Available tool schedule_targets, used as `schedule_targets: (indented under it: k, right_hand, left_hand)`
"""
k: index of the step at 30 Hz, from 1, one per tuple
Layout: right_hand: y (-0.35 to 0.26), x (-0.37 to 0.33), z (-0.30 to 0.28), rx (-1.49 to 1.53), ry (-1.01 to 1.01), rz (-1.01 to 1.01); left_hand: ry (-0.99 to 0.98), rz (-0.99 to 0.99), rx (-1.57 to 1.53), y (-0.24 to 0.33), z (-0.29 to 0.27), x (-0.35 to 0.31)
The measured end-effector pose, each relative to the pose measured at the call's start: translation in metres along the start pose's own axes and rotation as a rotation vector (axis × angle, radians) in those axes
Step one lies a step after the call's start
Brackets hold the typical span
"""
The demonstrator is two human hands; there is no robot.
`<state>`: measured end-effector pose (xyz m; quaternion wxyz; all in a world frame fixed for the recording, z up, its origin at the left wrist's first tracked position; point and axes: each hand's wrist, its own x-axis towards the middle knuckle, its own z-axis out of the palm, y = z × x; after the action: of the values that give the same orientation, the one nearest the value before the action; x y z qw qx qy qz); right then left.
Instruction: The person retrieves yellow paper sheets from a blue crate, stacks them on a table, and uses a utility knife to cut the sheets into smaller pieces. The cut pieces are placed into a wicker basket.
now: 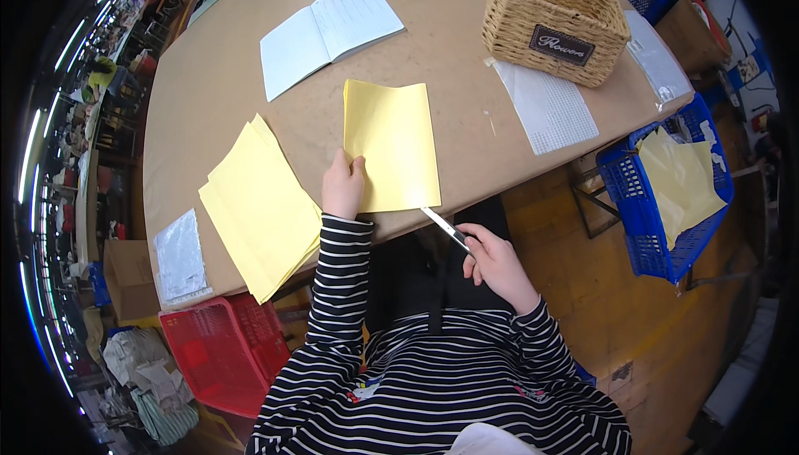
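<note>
My left hand grips a folded yellow sheet of paper by its left side, thumb on top. The sheet's lower edge lies near the table's front edge. In my right hand is a slim utility knife with a silver blade and a dark handle. Its tip meets the sheet's lower edge near the right corner; whether it is inside the fold I cannot tell. To the left of my left hand lies a fanned stack of yellow sheets, partly overhanging the front edge.
An open notebook lies farther back on the brown table. At the right stands a wicker basket on a white sheet. A clear plastic packet lies far left. Beside the table are a red crate and a blue crate holding yellow paper.
</note>
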<state>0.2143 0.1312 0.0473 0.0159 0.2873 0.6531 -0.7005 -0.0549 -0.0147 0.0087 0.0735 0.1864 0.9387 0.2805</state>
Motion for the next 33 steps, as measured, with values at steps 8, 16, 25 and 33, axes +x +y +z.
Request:
schedule_targets:
  k: [8, 16, 25, 33]
  right_hand:
    - [0.012, -0.009, 0.021, -0.081, 0.07, -0.011]
    - [0.017, 0.001, 0.03, -0.197, 0.14, -0.161]
    - [0.031, -0.007, 0.036, -0.116, 0.25, -0.113]
    - [0.024, -0.004, 0.035, -0.226, 0.267, -0.167]
  left_hand:
    - [0.358, 0.161, 0.383, 0.042, -0.001, -0.011]
    - [0.096, 0.511, 0.173, 0.092, 0.056, 0.003]
    - [0.077, 0.461, 0.226, 0.077, 0.076, 0.008]
    - [0.087, 0.459, 0.218, 0.079, 0.072, 0.007]
